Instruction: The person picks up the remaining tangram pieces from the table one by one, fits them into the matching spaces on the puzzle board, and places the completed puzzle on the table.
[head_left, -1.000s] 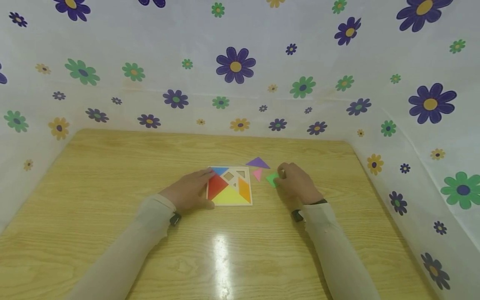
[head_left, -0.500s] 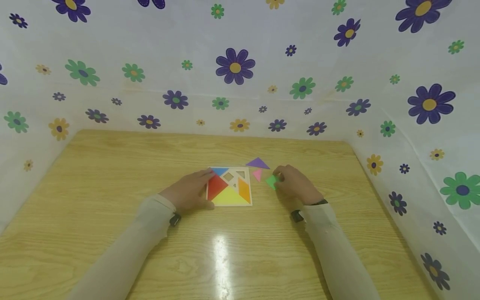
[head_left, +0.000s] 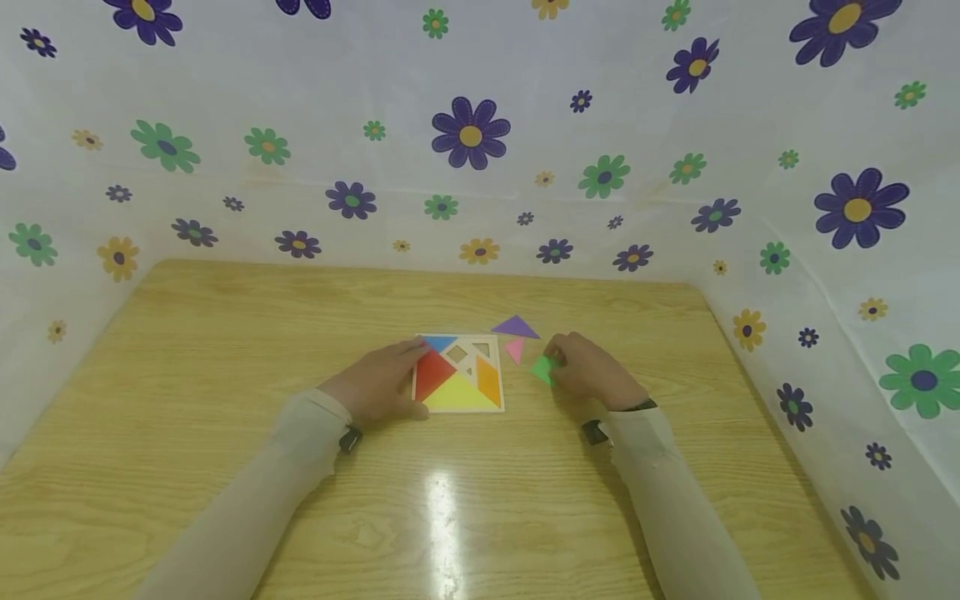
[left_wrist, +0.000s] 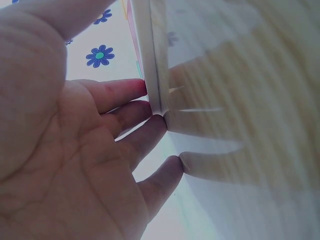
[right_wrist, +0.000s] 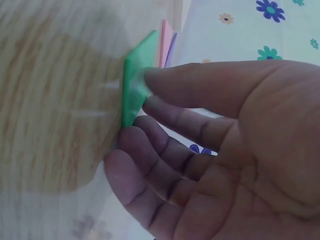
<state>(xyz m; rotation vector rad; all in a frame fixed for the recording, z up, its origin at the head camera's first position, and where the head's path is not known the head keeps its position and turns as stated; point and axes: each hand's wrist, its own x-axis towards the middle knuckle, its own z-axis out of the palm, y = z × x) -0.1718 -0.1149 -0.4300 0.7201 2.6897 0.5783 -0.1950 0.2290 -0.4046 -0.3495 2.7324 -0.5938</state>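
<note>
In the head view, a square tangram board (head_left: pixel 459 408) lies on the table, holding a blue triangle (head_left: pixel 441 342), a red triangle (head_left: pixel 432 372), a yellow triangle (head_left: pixel 459 393) and an orange parallelogram (head_left: pixel 489 379). Three slots on it show bare wood. My left hand (head_left: pixel 378 383) rests against the board's left side, fingers extended; fingertips touch its edge (left_wrist: pixel 152 55) in the left wrist view. My right hand (head_left: pixel 592 371) holds a green tangram piece (head_left: pixel 542 369). In the right wrist view the thumb lies on the green piece (right_wrist: pixel 137 70), with curled fingers by its edge.
A purple triangle (head_left: pixel 516 327) and a small pink triangle (head_left: pixel 514 349) lie between the board and my right hand. The wooden table (head_left: pixel 300 308) is bordered by a white flowered cloth (head_left: pixel 405 100) at the back and sides.
My right hand has shifted slightly left and its fingers have closed in on the green piece, which has moved barely. The left hand and board have stayed put.
</note>
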